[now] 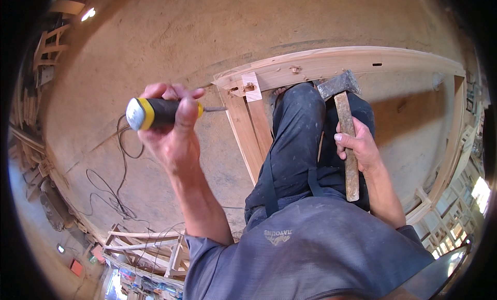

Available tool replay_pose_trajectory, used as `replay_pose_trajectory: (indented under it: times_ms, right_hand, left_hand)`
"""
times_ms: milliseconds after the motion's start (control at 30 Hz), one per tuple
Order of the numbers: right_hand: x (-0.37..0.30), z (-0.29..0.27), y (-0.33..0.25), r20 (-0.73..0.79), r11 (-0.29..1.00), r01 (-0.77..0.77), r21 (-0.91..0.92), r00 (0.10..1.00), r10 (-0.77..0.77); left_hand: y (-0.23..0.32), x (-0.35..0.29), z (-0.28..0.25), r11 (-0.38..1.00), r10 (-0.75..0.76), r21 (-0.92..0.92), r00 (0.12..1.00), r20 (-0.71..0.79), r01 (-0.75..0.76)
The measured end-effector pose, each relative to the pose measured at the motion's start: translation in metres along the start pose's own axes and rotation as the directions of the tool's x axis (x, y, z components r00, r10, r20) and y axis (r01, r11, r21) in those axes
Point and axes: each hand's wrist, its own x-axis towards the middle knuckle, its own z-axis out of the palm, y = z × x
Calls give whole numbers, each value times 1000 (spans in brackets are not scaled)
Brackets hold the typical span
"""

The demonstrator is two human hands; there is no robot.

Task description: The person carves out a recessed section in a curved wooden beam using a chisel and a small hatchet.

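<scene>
Raised at the left, my left hand point(173, 121) is wrapped round the black and yellow handle of a chisel point(155, 113) with a metal cap. Its thin shank points right, and the end appears close to the edge of a wooden rail point(240, 129); contact cannot be made out. My right hand point(358, 144) grips the wooden handle of a hatchet point(339, 86), its dark metal head up over my right knee. Between the hands, a small pale wood block point(251, 86) with a rough hole sits at the corner where the rail meets a long beam point(331, 61).
The long beam has a cut slot and wood chips on it. Another frame member point(455, 113) runs down the far right. A dark cable point(121, 191) lies coiled on the floor at left. Wooden frames point(147, 243) stand at the lower left, with more timber along both sides.
</scene>
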Motion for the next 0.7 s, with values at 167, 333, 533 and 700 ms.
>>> replay_pose_trajectory:
  times_ms: [167,333,533,700]
  right_hand:
    - [-4,15,2,-6,999,-31,-15,1000,31]
    - [-2,22,-4,-8,998,-34,-47,999,33]
    - [-1,28,-12,-11,995,-49,-91,999,48]
    - [-2,33,-12,-10,992,-61,-106,998,61]
  left_hand:
    - [-37,13,3,982,-69,-178,997,-28,63]
    - [-55,12,4,986,15,-168,998,-66,-26]
    - [-59,11,5,990,-25,-143,996,-80,13]
    - [-60,7,7,985,2,-170,993,-115,-21]
